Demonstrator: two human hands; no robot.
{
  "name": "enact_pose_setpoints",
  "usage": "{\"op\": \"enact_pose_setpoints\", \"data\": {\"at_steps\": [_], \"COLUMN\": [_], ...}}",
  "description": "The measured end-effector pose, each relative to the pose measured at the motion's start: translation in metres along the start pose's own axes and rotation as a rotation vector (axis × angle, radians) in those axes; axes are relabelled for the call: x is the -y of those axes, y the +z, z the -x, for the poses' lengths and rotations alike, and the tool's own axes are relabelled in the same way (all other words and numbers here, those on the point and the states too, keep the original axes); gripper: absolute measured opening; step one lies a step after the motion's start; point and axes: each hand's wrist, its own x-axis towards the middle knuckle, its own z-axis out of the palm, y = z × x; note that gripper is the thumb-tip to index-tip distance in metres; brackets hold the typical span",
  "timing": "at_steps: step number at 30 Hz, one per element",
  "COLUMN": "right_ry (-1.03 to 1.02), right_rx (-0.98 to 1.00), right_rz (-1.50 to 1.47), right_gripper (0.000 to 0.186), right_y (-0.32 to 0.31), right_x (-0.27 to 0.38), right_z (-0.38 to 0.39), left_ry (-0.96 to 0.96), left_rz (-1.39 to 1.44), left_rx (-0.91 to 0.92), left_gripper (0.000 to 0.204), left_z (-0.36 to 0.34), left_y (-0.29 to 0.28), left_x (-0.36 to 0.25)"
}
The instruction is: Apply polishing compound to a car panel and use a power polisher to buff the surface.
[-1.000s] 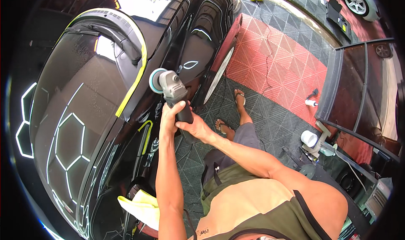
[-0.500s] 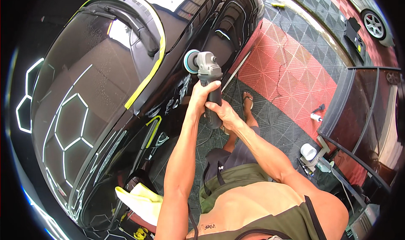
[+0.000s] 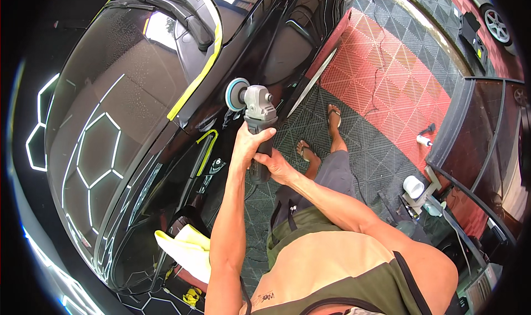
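A grey and black polisher (image 3: 259, 100) is gripped by both of my hands. My left hand (image 3: 247, 144) wraps round its body just behind the grey head, thumb across the top. My right hand (image 3: 278, 167) closes round the rear of the black handle. The blue-edged round pad (image 3: 237, 94) faces the side panel of the glossy black car (image 3: 265, 55); whether it touches the paint I cannot tell. Whitish smears (image 3: 206, 122) show on the panel beside the pad. Yellow tape (image 3: 194, 88) runs along the windscreen edge, near the wiper.
A yellow cloth (image 3: 185, 248) hangs by the car at lower left. On the red and dark tiled floor lies a white bottle (image 3: 423, 141); a white tub (image 3: 413, 186) stands on a cart at right. Glass panels (image 3: 470, 132) edge the right side. A cable (image 3: 357, 176) trails across the tiles.
Both hands have carried the polisher left and a little toward me along the panel. More of my feet shows now. The grip is the same.
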Motion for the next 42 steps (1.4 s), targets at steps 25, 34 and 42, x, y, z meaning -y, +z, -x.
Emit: {"op": "enact_pose_setpoints", "data": {"at_steps": [25,34,42], "right_ry": [0.051,0.084,0.174], "right_rx": [-0.068,-0.072,0.038], "right_rz": [0.339,0.365,0.703], "right_gripper": [0.063,0.056,0.069], "right_y": [-0.037,-0.075,-0.091], "right_x": [0.075,0.179,0.258], "right_z": [-0.012,-0.028,-0.034], "left_ry": [0.190,0.239,0.269], "left_rz": [0.364,0.453,0.747], "left_rx": [0.065,-0.065,-0.209], "left_gripper": [0.048,0.060,0.053], "left_z": [-0.047,-0.105,-0.121], "left_y": [0.035,0.103,0.144], "left_x": [-0.013,-0.063,-0.076]}}
